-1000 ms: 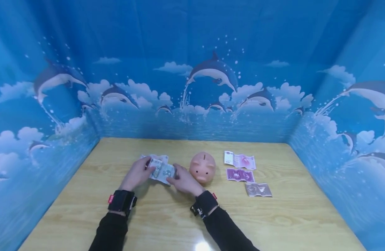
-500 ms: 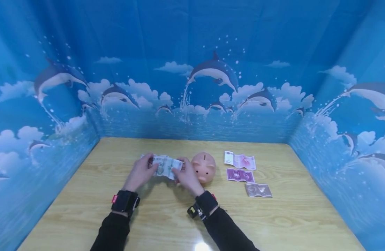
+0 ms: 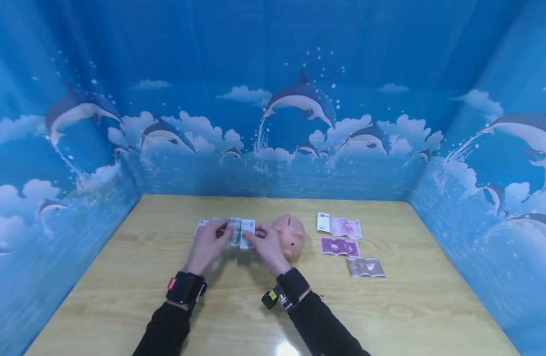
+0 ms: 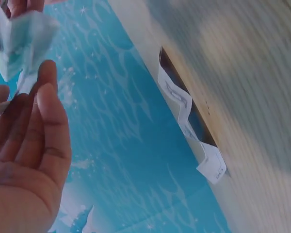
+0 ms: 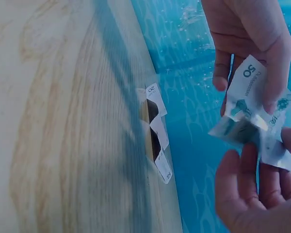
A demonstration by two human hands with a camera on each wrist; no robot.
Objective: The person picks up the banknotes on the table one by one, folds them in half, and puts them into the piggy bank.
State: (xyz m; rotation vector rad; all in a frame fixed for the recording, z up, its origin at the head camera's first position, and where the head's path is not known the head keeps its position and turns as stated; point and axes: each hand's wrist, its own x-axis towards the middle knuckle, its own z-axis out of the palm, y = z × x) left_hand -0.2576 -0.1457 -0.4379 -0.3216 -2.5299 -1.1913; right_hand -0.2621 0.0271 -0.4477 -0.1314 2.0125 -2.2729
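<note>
A green-and-white banknote (image 3: 241, 232), bent and creased, is held up between both hands. My left hand (image 3: 209, 245) pinches its left side between thumb and fingers. At its right side, my right hand (image 3: 269, 248) grips with the thumb on the near face. The right wrist view shows a "50" printed on the creased banknote (image 5: 250, 82); in the left wrist view this banknote (image 4: 31, 41) is blurred. Just right of my right hand stands a pink piggy bank (image 3: 292, 232) with a slot on top. Another pale banknote (image 3: 202, 224) lies behind my left hand, partly hidden.
To the right of the piggy bank lie a pink banknote (image 3: 340, 226), a purple banknote (image 3: 340, 246) and a brownish-grey banknote (image 3: 365, 267), all wavy. A dolphin-print curtain (image 3: 273, 170) surrounds the wooden table (image 3: 415, 296) at the back and sides.
Both hands have drawn closer together, the left hand shifting right. The banknote was tilted and more spread out; now it is upright, narrower and bent between the fingers.
</note>
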